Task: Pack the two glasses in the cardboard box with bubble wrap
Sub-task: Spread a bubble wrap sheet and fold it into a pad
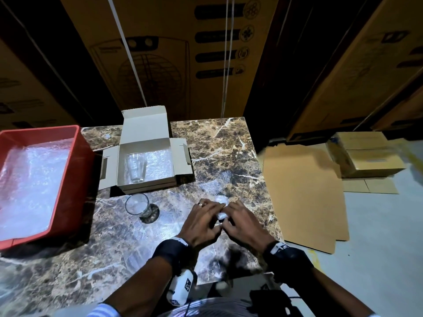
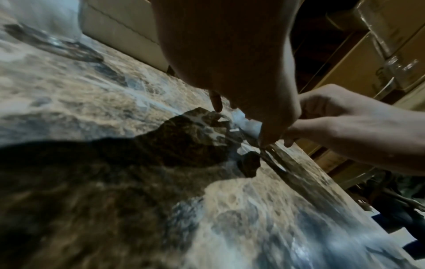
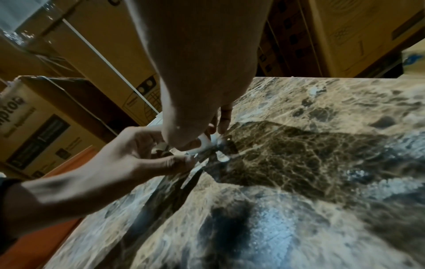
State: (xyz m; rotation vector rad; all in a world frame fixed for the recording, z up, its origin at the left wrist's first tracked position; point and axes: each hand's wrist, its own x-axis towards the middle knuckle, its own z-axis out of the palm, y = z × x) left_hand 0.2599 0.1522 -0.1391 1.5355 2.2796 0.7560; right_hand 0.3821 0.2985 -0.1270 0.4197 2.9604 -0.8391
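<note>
An open cardboard box [image 1: 146,179] sits at the table's far side, lined with bubble wrap [image 1: 161,162]. One clear glass [image 1: 136,167] is in its left part. The second glass [image 1: 136,204] stands on the table just in front of the box. A clear bubble wrap sheet [image 1: 160,227] lies spread over the marble. My left hand [image 1: 212,209] and right hand [image 1: 231,210] meet over the sheet's right part, and both pinch a raised fold of it with a small white bunched bit [image 1: 222,215] between them. The wrist views show the pinching left hand [image 2: 262,138] and right hand [image 3: 207,140].
A red tray [image 1: 75,143] with more bubble wrap stands at the table's left. Large cartons [image 1: 174,53] rise right behind the table. Flat cardboard [image 1: 302,191] and small boxes [image 1: 366,154] lie on the floor past the table's right edge.
</note>
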